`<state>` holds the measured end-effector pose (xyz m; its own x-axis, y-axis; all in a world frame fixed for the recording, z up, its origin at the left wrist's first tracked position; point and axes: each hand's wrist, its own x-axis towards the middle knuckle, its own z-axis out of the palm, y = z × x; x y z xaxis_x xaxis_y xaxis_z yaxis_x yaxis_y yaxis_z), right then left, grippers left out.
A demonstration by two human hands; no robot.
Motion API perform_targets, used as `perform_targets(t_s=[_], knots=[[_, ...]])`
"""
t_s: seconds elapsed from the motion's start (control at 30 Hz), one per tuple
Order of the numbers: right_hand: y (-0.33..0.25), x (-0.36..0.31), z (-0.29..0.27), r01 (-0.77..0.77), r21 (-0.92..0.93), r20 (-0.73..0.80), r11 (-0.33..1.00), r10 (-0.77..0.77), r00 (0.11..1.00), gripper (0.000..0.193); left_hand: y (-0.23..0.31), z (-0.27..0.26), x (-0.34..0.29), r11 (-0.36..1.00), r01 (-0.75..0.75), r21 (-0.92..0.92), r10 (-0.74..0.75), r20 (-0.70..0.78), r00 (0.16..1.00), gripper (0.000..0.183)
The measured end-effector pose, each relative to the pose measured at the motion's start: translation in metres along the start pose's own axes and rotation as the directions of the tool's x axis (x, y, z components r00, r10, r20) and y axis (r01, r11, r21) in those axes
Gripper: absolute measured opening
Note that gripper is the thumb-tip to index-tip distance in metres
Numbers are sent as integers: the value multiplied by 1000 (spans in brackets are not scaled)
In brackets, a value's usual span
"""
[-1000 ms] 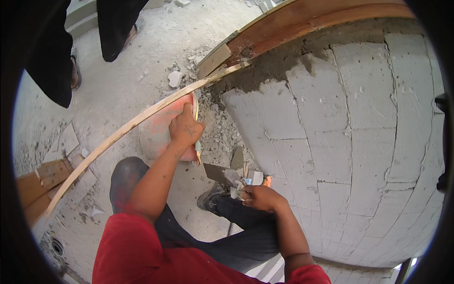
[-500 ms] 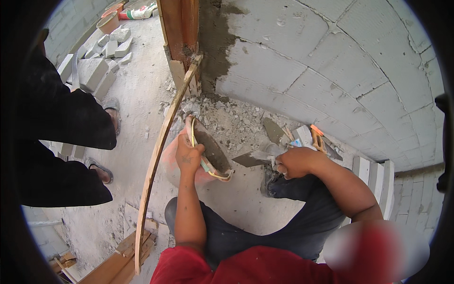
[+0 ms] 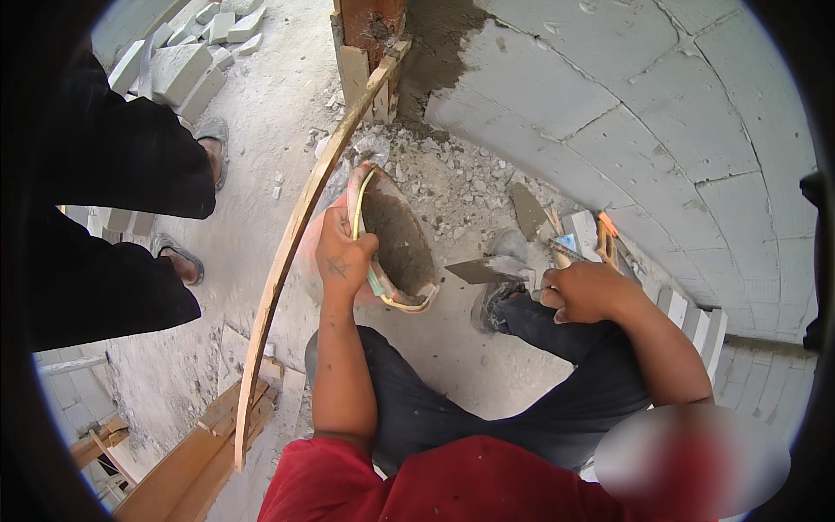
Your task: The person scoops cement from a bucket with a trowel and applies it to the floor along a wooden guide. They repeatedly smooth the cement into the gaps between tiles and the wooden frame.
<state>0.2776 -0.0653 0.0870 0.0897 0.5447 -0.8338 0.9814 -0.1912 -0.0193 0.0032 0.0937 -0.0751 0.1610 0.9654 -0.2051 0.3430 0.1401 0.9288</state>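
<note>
My left hand (image 3: 346, 259) is closed on the near-left rim of a reddish bucket (image 3: 310, 244), which leans with its mouth to the right. A yellowish handle wire lies along that rim, and grey mortar (image 3: 393, 230) coats the inside. Just right of the bucket, my right hand (image 3: 584, 292) grips a trowel (image 3: 487, 271) by its handle. The trowel's pointed blade aims left at the bucket's mouth, apart from it, above my shoe (image 3: 491, 306). Whether mortar lies on the blade I cannot tell.
A long wooden strip (image 3: 300, 217) slants past the bucket's left side. Another person's legs (image 3: 122, 165) stand at left. A block wall (image 3: 609, 139) rises on the right, with rubble (image 3: 461, 187), a saw (image 3: 607, 239) and cut blocks (image 3: 691, 317) along its foot. Planks (image 3: 191, 457) lie at lower left.
The whole view has shifted, with the wall and bucket higher in it. More of the bucket's inside shows, and the trowel blade sits a little farther from its rim. Both grips stay the same.
</note>
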Motion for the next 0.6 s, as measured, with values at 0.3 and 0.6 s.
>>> perform_targets(t_s=[0.3, 0.6], knots=[[-12, 10, 7, 73, -21, -80, 997, -74, 994, 40, 0, -7, -1, 989, -27, -144, 29, 15, 999, 47], [27, 26, -52, 75, -59, -344, 995, -91, 935, 37, 0, -13, -27, 998, 51, 21, -52, 51, 997, 40]])
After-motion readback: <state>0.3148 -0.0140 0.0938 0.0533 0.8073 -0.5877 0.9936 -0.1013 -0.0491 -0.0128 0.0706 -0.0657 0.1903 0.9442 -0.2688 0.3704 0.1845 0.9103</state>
